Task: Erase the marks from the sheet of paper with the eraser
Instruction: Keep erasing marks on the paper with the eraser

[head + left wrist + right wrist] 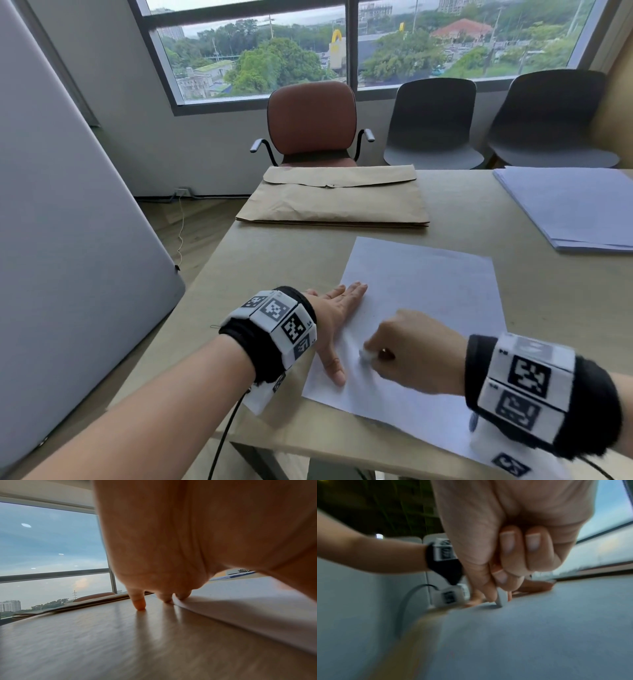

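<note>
A white sheet of paper (431, 301) lies on the wooden table (260, 260) in front of me. My left hand (337, 315) lies flat with straight fingers on the sheet's left edge, thumb spread toward me; in the left wrist view its fingertips (140, 605) touch the table and the sheet (248, 609). My right hand (407, 353) is curled, pinching a small white eraser (365, 356) whose tip touches the paper near the left thumb. In the right wrist view the eraser (501, 599) pokes out below the thumb and fingers onto the sheet (539, 628). Any marks are too faint to see.
A brown paper envelope (335, 198) lies at the table's far side. A stack of white sheets (572, 205) sits at the far right. Behind the table stand a brown armchair (311, 120) and two dark chairs (431, 120). A grey panel (68, 240) stands at left.
</note>
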`<state>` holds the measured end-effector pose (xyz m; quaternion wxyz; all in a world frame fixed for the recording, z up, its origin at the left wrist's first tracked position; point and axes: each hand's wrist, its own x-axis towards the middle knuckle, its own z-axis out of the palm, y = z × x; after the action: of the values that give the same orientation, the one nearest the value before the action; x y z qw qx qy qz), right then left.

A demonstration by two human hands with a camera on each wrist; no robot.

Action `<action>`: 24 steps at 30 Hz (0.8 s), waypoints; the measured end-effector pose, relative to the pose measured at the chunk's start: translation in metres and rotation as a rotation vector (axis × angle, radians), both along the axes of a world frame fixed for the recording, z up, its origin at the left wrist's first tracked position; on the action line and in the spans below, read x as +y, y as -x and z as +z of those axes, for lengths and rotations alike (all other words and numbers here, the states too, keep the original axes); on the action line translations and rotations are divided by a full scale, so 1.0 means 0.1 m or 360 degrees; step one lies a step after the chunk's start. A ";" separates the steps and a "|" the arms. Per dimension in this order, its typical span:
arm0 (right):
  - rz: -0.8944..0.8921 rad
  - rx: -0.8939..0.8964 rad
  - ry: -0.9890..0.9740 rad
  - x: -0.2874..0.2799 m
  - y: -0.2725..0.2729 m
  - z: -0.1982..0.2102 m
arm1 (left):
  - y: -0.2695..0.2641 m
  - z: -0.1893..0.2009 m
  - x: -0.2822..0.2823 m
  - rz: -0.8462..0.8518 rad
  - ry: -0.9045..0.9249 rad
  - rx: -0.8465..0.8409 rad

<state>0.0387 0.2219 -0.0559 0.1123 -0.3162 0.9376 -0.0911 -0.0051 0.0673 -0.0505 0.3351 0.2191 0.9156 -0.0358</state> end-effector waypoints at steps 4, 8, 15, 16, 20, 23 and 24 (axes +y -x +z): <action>0.0000 -0.0064 -0.0005 0.01 0.00 0.07 | 0.01 0.00 0.01 0.0005 0.0017 -0.0021; -0.0422 0.0014 -0.0006 0.16 0.46 0.07 | -0.01 0.04 0.02 0.0017 0.0012 -0.0004; -0.0049 -0.0125 0.0026 -0.10 0.08 0.04 | 0.01 0.00 0.04 -0.0020 0.0054 -0.0008; -0.0048 -0.0135 0.0011 -0.10 0.11 0.06 | 0.01 0.00 0.04 -0.0024 0.0058 -0.0009; -0.0377 0.0016 0.0048 0.05 0.48 0.08 | 0.01 -0.01 0.03 -0.0021 0.0047 0.0007; -0.0299 0.0008 0.0092 0.00 0.39 0.04 | 0.03 -0.03 0.02 -0.0023 0.0046 0.0005; -0.0208 -0.0041 0.0088 -0.04 0.28 0.03 | 0.03 -0.04 0.02 -0.0030 0.0046 -0.0004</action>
<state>0.0105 0.2179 -0.0531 0.1094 -0.2561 0.9519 -0.1282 -0.0085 0.0689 -0.0542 0.3390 0.2230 0.9125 -0.0520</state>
